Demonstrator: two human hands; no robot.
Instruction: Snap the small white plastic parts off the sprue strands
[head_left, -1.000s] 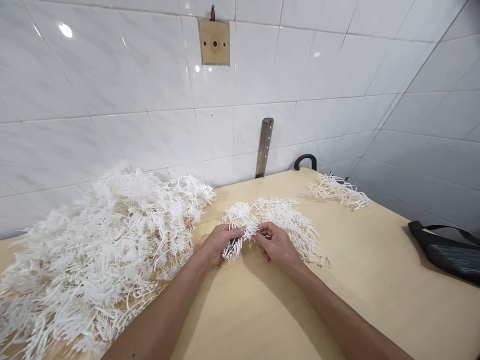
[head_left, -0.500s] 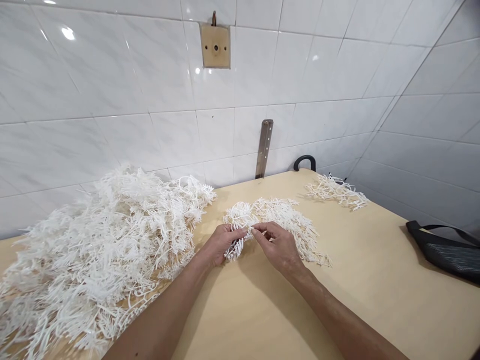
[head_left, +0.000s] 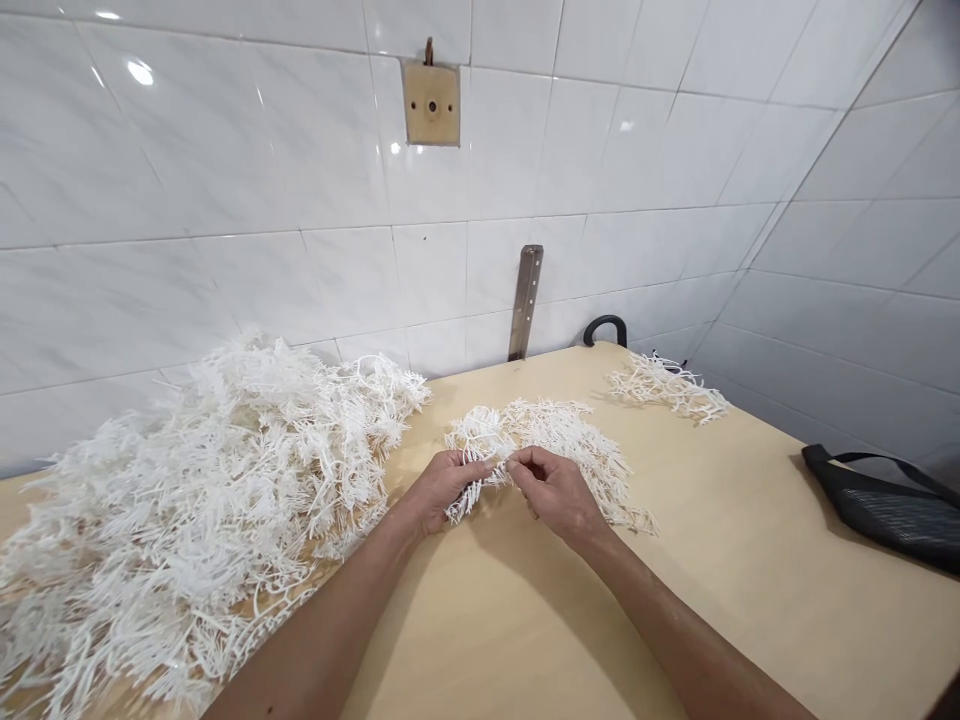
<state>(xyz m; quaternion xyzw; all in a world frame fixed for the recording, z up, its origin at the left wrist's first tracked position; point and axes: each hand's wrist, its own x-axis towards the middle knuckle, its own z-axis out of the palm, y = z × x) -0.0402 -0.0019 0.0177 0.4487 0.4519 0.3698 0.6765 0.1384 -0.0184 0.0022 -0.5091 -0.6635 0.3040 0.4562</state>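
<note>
My left hand is closed on a small bunch of white branching plastic pieces, its thumb lying along the top. Close beside it, my right hand pinches with thumb and index finger at the edge of that bunch; what lies between the fingertips is too small to make out. Behind my right hand a flat pile of similar white pieces rests on the tan table. A much larger heap of white branching pieces covers the table's left side.
A small cluster of off-white pieces lies at the back right, near a black curved handle. A black bag sits at the right edge. A metal bracket stands against the tiled wall.
My right hand's fingertips have moved slightly right, away from my left thumb. The camera view has shifted a little. My left hand keeps its hold on the bunch.
</note>
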